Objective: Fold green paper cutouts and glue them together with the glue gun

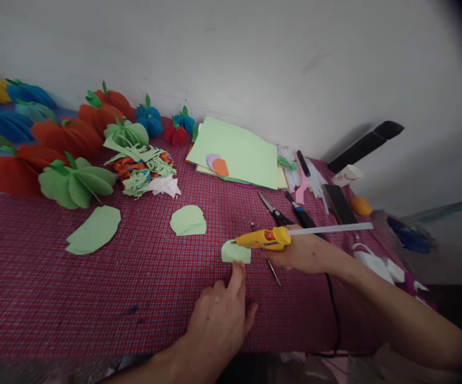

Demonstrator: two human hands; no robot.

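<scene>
My right hand [299, 249] is wrapped round a yellow hot glue gun [263, 238] with a long clear glue stick poking out of its back. The gun's nozzle is at the upper edge of a small light green paper piece [237, 253]; whether it touches cannot be made out. With its index finger stretched out, my left hand [221, 309] presses the lower edge of that piece onto the table, thumb apart. To the left lie a small stack of similar green paper pieces [189, 220] and larger green cut pieces [95, 230].
Finished paper pumpkins [77, 184] crowd the left, beside paper scraps [146, 168]. Coloured sheets [239, 152] lie at the back. Scissors [275, 209], a phone [340, 204] and a paper cup [347, 175] are at right. The black cord [334, 309] hangs toward the front edge.
</scene>
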